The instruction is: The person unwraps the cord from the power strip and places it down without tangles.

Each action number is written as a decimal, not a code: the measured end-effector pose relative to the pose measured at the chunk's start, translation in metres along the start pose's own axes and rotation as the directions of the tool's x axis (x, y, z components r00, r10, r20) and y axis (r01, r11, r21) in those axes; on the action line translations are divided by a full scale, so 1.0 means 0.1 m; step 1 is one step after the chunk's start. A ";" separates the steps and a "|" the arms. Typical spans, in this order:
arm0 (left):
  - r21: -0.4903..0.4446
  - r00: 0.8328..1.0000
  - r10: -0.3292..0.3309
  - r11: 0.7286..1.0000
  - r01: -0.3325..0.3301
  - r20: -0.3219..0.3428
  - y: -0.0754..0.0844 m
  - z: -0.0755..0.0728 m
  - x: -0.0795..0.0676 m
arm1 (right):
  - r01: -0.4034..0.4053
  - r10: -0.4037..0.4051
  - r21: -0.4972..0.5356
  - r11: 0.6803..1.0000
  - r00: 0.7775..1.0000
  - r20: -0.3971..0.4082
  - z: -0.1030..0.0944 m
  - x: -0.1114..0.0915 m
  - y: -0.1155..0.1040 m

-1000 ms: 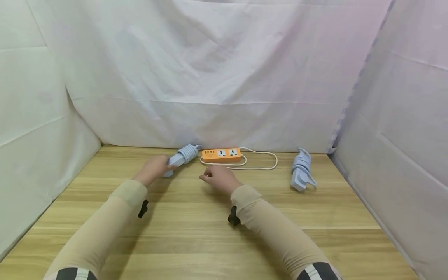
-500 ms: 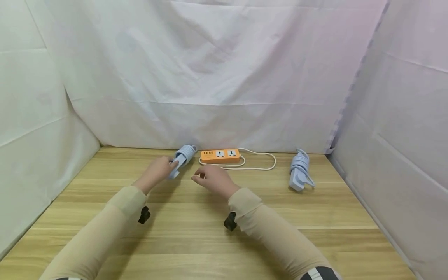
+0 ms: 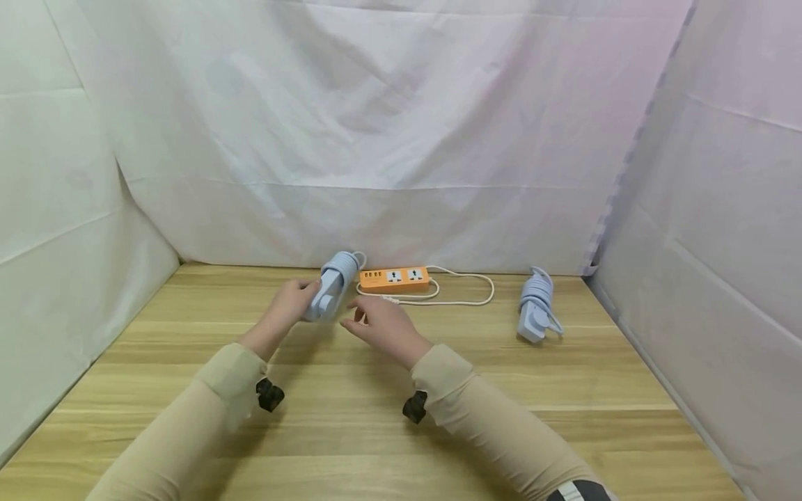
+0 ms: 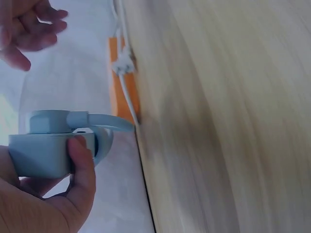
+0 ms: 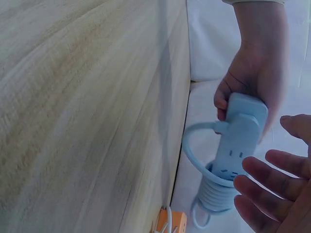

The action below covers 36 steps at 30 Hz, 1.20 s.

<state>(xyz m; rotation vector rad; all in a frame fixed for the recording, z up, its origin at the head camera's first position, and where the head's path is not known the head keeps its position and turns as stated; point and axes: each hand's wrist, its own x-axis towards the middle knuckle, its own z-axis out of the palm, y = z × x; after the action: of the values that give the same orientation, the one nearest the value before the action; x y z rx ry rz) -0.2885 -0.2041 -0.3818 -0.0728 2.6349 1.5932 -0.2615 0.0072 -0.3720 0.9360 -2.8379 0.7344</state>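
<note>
My left hand (image 3: pixel 285 309) grips one end of a pale blue power strip (image 3: pixel 327 296), whose cord is wound in tight coils around its far half. In the left wrist view the thumb presses along the side of the strip (image 4: pixel 41 158), and a plug with its cord sits on top. The right wrist view shows the strip's sockets (image 5: pixel 235 154) and the wound cord (image 5: pixel 214 191), held up off the wooden surface. My right hand (image 3: pixel 388 327) is just to the right of the strip, fingers loosely bent and spread, holding nothing.
Behind my right hand lies an orange power strip (image 3: pixel 376 280) with a looped white cord (image 3: pixel 464 302). Another pale blue power strip (image 3: pixel 532 321) with wound cord rests on the right of the wooden table (image 3: pixel 351 431). White cloth walls (image 3: pixel 401 139) enclose the back and sides.
My left hand has lifted and turned the pale blue power strip, so its plug end now faces up and right. My right hand has shifted slightly left toward it.
</note>
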 end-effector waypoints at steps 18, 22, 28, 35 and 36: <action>-0.166 0.994 0.107 0.980 -0.112 -0.039 0.43 0.29 -0.36 | 0.037 -0.007 0.200 0.979 0.989 -0.150 0.01 -0.11 -0.03; -0.190 0.989 0.133 0.971 -0.142 -0.058 0.48 0.35 -0.41 | 0.112 -0.069 0.205 0.972 0.976 -0.208 -0.06 -0.16 -0.02; -0.184 0.976 0.208 0.959 -0.215 -0.057 0.55 0.45 -0.48 | 0.198 -0.154 0.137 0.971 0.947 -0.281 -0.21 -0.27 0.00; -0.135 0.963 0.268 0.954 -0.268 -0.015 0.58 0.55 -0.58 | 0.204 -0.171 0.113 0.973 0.954 -0.245 -0.34 -0.49 0.03; -0.116 0.962 0.272 0.956 -0.270 -0.004 0.58 0.56 -0.60 | 0.207 -0.175 0.116 0.971 0.955 -0.242 -0.35 -0.52 0.04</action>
<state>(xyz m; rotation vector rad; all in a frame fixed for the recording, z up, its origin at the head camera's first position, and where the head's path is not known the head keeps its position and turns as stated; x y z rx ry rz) -0.2311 -0.1269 -0.3520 0.3059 2.6340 1.8174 -0.2240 0.0545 -0.3536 1.0507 -2.4818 0.9586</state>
